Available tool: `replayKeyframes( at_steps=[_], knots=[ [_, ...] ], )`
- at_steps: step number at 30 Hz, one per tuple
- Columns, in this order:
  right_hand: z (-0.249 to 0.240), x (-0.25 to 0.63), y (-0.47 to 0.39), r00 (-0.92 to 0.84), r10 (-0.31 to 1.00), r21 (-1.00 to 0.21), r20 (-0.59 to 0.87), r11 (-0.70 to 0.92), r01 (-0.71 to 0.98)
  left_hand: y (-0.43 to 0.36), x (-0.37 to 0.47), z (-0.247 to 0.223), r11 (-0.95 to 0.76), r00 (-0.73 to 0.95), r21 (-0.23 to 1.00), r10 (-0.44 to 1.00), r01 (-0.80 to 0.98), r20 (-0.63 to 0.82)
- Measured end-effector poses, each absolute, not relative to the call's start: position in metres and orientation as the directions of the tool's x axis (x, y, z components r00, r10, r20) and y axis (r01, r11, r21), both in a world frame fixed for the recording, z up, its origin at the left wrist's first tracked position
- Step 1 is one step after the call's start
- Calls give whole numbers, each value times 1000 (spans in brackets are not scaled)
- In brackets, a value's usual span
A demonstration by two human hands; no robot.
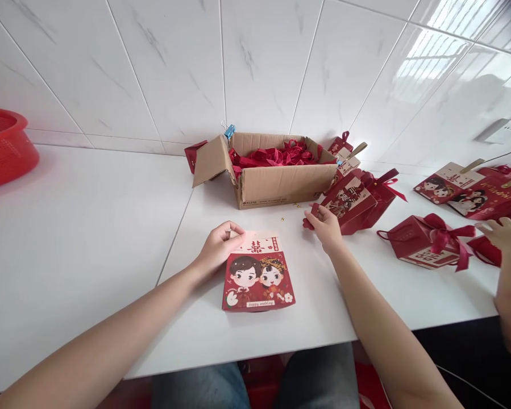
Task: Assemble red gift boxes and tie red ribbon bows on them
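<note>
A red and cream gift box (259, 278), printed with two cartoon faces, lies flat on the white table in front of me. My left hand (221, 245) pinches the pale flap at its far left corner. My right hand (325, 227) is closed on a small dark red card piece (308, 224) with a scalloped edge, partly hidden by the fingers. Just beyond that hand, several red gift boxes (351, 199) lean together. Behind both hands stands an open cardboard box (283, 186) full of red ribbons (276, 157).
A finished-looking red box with a bow (426, 241) sits to the right, near another person's hand (509, 244). More red boxes (485, 190) lie at the far right. A red plastic basket (10, 150) stands at the left. Tiny gold bits (283, 219) dot the table (88, 227).
</note>
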State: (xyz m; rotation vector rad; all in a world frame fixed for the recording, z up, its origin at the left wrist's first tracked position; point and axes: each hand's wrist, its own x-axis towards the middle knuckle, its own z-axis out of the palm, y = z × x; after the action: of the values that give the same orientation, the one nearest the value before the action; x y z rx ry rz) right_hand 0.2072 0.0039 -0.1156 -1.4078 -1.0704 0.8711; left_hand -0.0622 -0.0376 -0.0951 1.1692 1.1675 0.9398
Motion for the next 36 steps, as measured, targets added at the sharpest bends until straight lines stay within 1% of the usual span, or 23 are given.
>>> replayKeyframes(
  at_steps=[3, 7, 9, 12, 14, 16, 18, 21, 23, 26, 27, 29, 32, 34, 36],
  knots=[
    [-114, 203, 2, 285, 957, -990, 62, 24, 136, -40, -64, -94, 132, 149, 990, 979, 50, -138],
    [-109, 197, -4, 220, 973, -980, 69, 25, 195, -45, -70, -85, -20, 118, 997, 993, 73, 11],
    [-107, 196, -7, 226, 971, -959, 74, 7, 285, -49, -74, -79, -118, 85, 991, 990, 69, 112],
    [-104, 199, -9, 275, 959, -879, 70, -71, 472, -55, -79, -71, -252, 24, 964, 968, 90, 251],
    [-103, 201, -9, 295, 952, -812, 75, -113, 572, -58, -80, -69, -305, -8, 946, 951, 109, 308],
    [-103, 203, -9, 281, 956, -779, 88, -110, 618, -62, -80, -69, -338, -20, 933, 939, 119, 343],
    [-102, 202, -9, 235, 970, -829, 71, -74, 555, -65, -79, -68, -358, -6, 925, 932, 126, 362],
    [-98, 197, -12, 140, 990, -961, 35, -5, 276, -68, -77, -66, -348, 41, 926, 937, 146, 346],
    [-93, 191, -16, 95, 994, -994, 47, 37, 99, -68, -75, -64, -269, 87, 955, 962, 123, 260],
    [-81, 183, -27, 78, 994, -994, 79, 84, -63, -68, -73, -62, -77, 163, 997, 984, 30, 71],
    [-76, 180, -31, 83, 992, -991, 97, 104, -86, -67, -72, -61, -35, 170, 999, 985, 10, 33],
    [-68, 173, -40, 99, 983, -983, 156, 164, -83, -67, -67, -61, -14, 150, 1000, 989, -6, 15],
    [-61, 163, -52, 77, 968, -967, 239, 244, -67, -70, -58, -60, -65, 116, 998, 991, 14, 63],
    [-60, 156, -59, 47, 964, -962, 261, 264, -75, -74, -50, -60, -122, 112, 991, 987, 53, 116],
    [-60, 152, -63, 53, 957, -955, 286, 289, -68, -79, -44, -60, -178, 125, 981, 978, 81, 167]
  ],
)
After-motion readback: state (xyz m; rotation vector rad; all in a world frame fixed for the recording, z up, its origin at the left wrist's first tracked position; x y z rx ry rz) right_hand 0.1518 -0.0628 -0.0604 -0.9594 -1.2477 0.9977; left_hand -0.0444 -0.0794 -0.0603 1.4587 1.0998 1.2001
